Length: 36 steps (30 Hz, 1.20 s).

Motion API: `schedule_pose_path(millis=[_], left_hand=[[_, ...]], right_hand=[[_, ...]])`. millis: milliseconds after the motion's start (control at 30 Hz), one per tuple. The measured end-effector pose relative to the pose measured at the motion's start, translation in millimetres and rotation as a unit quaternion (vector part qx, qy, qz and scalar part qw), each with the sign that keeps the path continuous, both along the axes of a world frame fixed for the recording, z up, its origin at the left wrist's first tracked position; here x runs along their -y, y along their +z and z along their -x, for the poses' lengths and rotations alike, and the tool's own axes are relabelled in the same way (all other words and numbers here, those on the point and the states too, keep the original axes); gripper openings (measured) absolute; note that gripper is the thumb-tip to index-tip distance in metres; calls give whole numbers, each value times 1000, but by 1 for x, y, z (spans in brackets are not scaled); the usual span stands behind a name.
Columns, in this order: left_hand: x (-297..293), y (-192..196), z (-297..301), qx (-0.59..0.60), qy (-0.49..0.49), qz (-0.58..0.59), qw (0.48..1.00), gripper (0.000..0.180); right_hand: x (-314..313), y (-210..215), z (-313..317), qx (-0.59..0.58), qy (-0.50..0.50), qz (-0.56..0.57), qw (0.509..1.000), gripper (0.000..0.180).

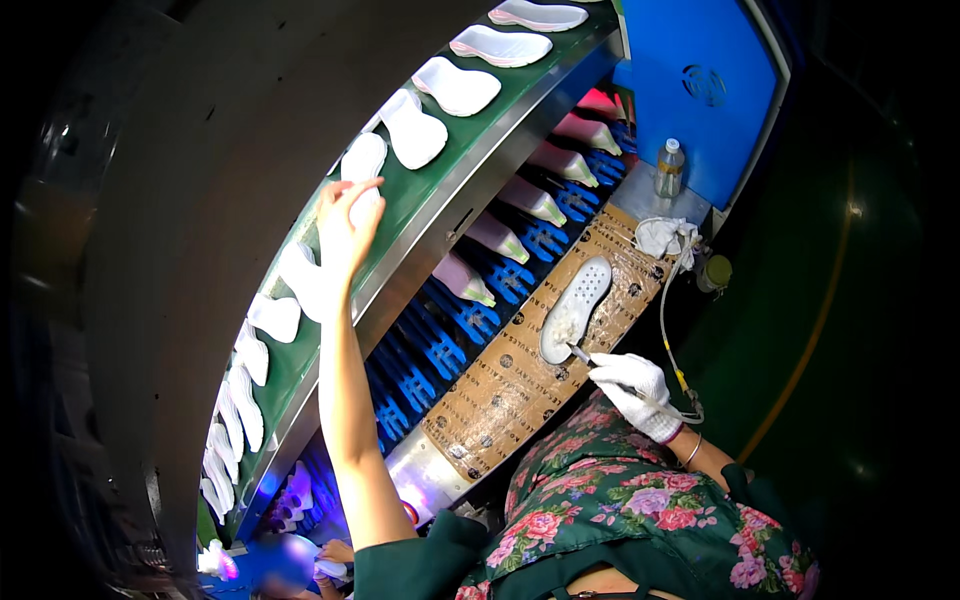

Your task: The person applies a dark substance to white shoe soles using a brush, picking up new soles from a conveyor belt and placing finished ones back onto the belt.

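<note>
My left hand point(345, 222) is bare and stretched up to the green conveyor belt point(440, 175), fingers closed on a white shoe sole point(363, 170) lying there. My right hand point(632, 390), in a white glove, grips a thin pen-like tool point(581, 354) with a hose trailing from it. The tool's tip touches the heel end of a white shoe sole point(575, 308) that lies tread-up on a brown patterned cardboard sheet point(510, 385) on the bench.
Several white soles ride the belt in a row. Below it, blue racks point(450, 340) carry pink shoe lasts. A plastic bottle point(669, 167), a white rag point(665, 236) and a small jar point(715, 271) stand at the bench's far end. Another person's hand point(335, 555) works at lower left.
</note>
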State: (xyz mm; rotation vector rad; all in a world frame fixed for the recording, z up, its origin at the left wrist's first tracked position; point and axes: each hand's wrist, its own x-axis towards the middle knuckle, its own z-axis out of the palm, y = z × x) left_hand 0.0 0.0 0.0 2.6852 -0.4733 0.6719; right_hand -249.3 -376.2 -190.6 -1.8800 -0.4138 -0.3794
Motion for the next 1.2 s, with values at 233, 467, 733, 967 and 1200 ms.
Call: schedule_pose_path(millis=[233,467,733,967,1200], left_hand=[[-54,-47,-111,-229,202,-102,947,55],[-15,-39,-123,-279,306,-133,900,88],[-62,-61,-130,-194,211,-4,958,96],[-49,-34,-58,-82,261,78,959,83],[-99,-13,23,-249,393,-43,884,86]], right_hand=[[3,-9,14,-28,-21,0,999,15],[9,-12,21,-73,-55,-3,996,15],[-6,-10,22,-99,-14,1,995,15],[-22,-29,21,-117,-5,-29,993,15],[-31,-31,16,-114,80,20,990,15]])
